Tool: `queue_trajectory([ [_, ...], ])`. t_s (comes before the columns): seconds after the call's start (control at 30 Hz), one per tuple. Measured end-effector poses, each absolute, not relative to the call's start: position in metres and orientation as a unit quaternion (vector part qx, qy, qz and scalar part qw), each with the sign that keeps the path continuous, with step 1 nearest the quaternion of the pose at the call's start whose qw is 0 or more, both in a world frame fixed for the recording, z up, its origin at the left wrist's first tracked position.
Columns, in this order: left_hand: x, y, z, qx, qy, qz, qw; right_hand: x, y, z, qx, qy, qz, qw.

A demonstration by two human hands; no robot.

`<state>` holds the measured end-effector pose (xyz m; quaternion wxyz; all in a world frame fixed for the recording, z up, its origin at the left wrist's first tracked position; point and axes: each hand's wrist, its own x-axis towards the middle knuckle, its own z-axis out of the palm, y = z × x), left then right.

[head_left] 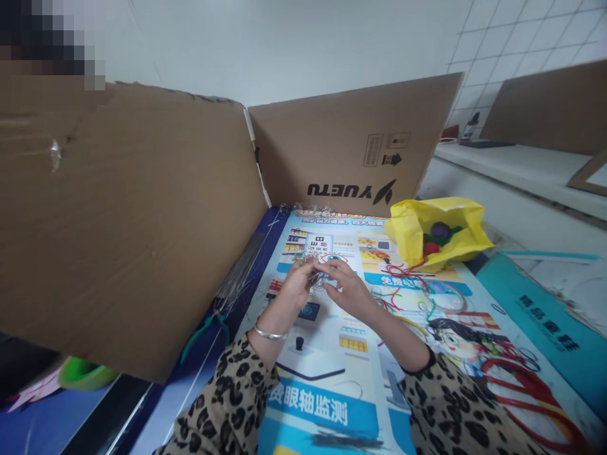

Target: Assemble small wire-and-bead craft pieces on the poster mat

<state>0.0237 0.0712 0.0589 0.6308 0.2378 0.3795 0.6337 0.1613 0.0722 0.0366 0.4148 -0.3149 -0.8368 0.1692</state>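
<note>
My left hand, with a silver bangle at the wrist, is closed on a small tangle of thin silver wire. My right hand meets it from the other side, its fingertips pinching at the same wire. The fingers partly cover the wire, so its exact shape cannot be made out. Both hands are above a printed poster sheet. To the left lies a bundle of long straight wires, with teal-handled pliers at its near end. Short dark wires rest near the front edge.
Cardboard panels wall off the left and back. A yellow bag with red and dark balls stands back right, near red cords, a clear tape roll and a teal box. Wire bits lie along the back panel.
</note>
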Motion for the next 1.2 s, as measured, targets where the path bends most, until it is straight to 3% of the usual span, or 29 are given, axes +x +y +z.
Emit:
queue_trajectory([
  [0.17,0.024,0.066,0.063,0.239,0.393,0.618,0.637,0.163,0.077,0.029,-0.311,-0.807,0.235,0.444],
  [0.3,0.021,0.065,0.063,0.244,0.402,0.612,0.635,0.173,0.076,0.026,-0.373,-0.798,0.225,0.418],
  [0.37,0.019,0.066,0.062,0.251,0.406,0.612,0.630,0.184,0.073,0.028,-0.428,-0.807,0.181,0.364],
  [0.57,0.016,0.069,0.061,0.299,0.410,0.616,0.602,0.226,0.054,0.044,-0.504,-0.859,0.039,0.081],
  [0.63,0.015,0.068,0.060,0.329,0.410,0.609,0.594,0.234,0.047,0.047,-0.508,-0.861,0.027,0.032],
  [0.87,0.016,0.064,0.058,0.396,0.455,0.562,0.567,0.239,0.034,0.051,-0.520,-0.854,0.020,0.017],
  [1.2,0.015,0.063,0.039,0.358,0.456,0.587,0.565,0.263,0.021,0.036,-0.545,-0.839,0.002,0.013],
])
